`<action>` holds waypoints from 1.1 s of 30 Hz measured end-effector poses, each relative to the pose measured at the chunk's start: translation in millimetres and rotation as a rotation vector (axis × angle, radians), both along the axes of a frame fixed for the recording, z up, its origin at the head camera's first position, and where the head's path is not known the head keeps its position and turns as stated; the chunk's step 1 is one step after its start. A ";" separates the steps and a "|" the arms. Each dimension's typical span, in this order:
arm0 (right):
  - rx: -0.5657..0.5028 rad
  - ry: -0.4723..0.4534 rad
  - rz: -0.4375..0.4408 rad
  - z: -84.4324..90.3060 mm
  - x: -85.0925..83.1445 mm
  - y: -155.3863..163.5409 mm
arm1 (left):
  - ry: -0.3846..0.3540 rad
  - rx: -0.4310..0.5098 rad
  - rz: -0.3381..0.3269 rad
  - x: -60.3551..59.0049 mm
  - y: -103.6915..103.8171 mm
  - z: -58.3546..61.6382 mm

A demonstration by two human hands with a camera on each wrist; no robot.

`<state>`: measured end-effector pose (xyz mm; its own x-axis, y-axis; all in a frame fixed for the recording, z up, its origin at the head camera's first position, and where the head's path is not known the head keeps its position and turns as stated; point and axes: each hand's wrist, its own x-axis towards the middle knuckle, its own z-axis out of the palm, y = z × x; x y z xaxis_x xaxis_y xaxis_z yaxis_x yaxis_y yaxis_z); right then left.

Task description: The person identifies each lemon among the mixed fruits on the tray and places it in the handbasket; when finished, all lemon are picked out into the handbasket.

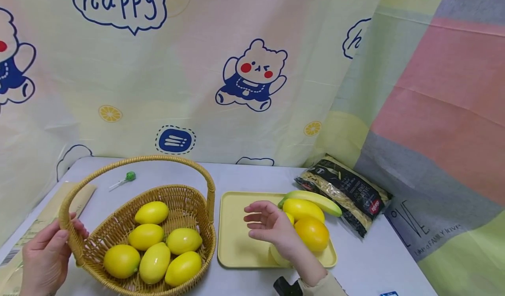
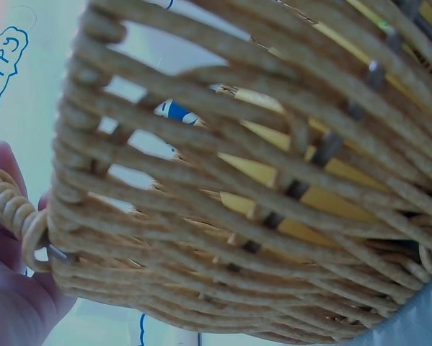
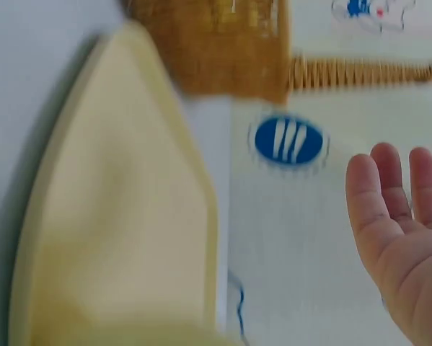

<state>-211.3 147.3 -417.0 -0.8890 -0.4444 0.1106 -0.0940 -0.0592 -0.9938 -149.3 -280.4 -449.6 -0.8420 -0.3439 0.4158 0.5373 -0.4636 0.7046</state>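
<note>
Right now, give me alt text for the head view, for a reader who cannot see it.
A person's left hand grips the handle of a wicker basket holding six lemons, while the right hand hovers open over a yellow tray. The tray carries a banana and other yellow and orange fruit; a dark packet lies beside it.

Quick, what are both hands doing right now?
Left hand: grips the handle of the wicker basket at its left side.
Right hand: open, holding nothing, above the yellow tray.
</note>
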 end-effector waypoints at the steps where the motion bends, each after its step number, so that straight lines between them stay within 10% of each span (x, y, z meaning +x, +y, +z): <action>1: 0.011 0.007 -0.010 -0.3 -1.2 8.3 | -0.012 -0.006 0.009 0.2 0.3 0.0; 18: 0.357 0.064 -0.134 2.5 -32.2 92.2 | 0.014 0.058 -0.006 1.9 -2.1 -2.9; 33: 0.918 0.187 -0.081 -0.3 -57.6 68.5 | 0.033 0.079 -0.037 -0.5 1.8 -3.5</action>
<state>-268.9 215.8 -417.3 -0.9244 -0.3658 -0.1081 -0.2263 0.7539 -0.6168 -149.8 -278.6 -453.0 -0.8409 -0.3462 0.4160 0.5412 -0.5370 0.6471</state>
